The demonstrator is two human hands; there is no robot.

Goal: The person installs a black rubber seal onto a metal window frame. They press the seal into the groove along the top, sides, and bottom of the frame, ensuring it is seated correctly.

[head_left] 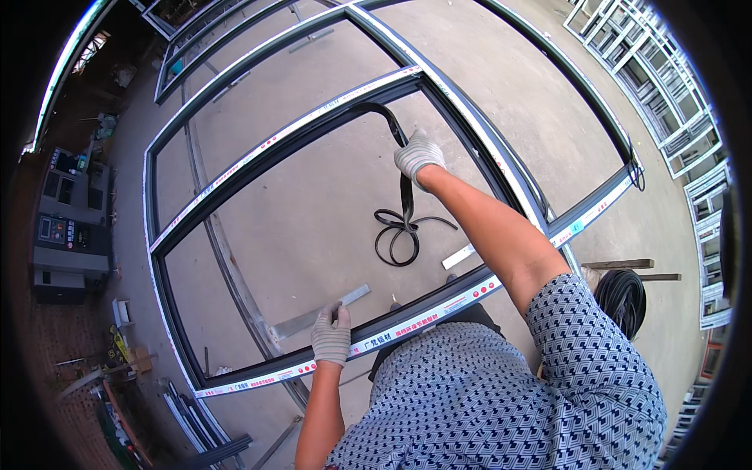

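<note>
Right hand [419, 155], gloved, grip closed on black rubber gasket strip [406, 205] at window frame [258, 157] crossbar; slack coils on concrete floor [313, 227]. Left hand [331, 335] closed on lower rail, steadying frame.

Black rubber strip [404, 211], dark frame [258, 157], grey-white gloves [417, 155], blue-and-white patterned shirt [501, 392].

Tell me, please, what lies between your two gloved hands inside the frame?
Bare concrete floor and a metal strip near the left hand; head view.
</note>
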